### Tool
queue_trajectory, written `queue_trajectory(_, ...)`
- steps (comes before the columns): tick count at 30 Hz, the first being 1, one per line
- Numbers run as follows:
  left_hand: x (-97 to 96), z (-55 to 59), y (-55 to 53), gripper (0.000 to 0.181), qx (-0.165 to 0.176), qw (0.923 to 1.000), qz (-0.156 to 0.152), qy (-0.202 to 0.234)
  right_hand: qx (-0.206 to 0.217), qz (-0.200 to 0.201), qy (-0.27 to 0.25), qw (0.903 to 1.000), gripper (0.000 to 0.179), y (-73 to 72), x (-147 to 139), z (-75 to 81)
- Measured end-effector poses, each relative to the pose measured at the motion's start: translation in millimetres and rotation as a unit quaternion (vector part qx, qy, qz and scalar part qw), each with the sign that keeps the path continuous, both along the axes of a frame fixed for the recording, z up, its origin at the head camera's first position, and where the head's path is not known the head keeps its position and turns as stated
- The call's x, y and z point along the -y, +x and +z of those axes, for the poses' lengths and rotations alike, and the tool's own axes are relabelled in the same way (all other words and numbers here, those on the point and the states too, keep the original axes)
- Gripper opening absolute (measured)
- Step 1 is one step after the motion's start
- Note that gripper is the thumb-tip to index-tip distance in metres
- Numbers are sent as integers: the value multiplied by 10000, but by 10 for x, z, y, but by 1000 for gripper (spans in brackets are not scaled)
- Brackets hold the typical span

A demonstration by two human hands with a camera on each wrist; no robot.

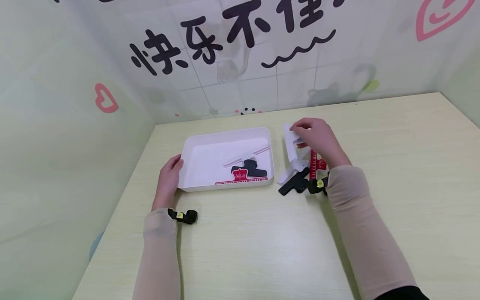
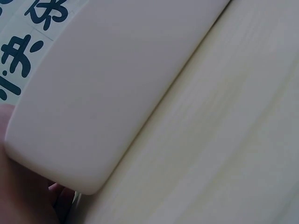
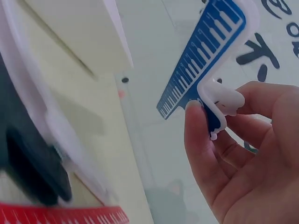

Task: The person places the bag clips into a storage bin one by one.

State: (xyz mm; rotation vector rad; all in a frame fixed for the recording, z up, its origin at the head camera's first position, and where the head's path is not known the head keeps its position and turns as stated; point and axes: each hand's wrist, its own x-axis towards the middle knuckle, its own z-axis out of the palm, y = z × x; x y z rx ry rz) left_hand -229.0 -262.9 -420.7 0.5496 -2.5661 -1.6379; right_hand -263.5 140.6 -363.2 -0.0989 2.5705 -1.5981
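Observation:
My left hand (image 1: 168,179) grips the left end of a white tray (image 1: 202,160), with the thumb at its rim. In the left wrist view the tray's outer wall (image 2: 103,88) fills much of the frame. Just right of the tray, my right hand (image 1: 316,135) pinches a white plastic clip (image 1: 290,143) by its handle, above the table. The right wrist view shows this clip's blue, scale-patterned face (image 3: 198,60) and the thumb against its handle. Below that hand lie a black clip (image 1: 294,182), a white clip (image 1: 288,174) and a red-marked clip (image 1: 313,164), partly overlapping.
Inside the tray, toward its right end, lie a white clip (image 1: 234,161), a black clip (image 1: 258,171) and a red-marked clip (image 1: 241,176). The pale wooden table (image 1: 247,241) meets a printed wall covering (image 1: 258,91) at the back.

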Motion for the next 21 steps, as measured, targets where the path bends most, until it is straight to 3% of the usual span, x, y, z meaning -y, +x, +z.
queue_trajectory(8, -20, 2, 10, 46, 39, 10000, 10, 81, -248, 377, -101, 9989, 26, 26, 312, -26)
queue_trajectory(17, 3, 6, 13, 47, 32, 10000, -29, -24, -174, 862, -577, 9945, 25, 93, 692, -121)
queue_trajectory(21, 5, 4, 7, 47, -3, 10000, -54, 2, -131, 796, -668, 9945, 23, 130, 840, -183)
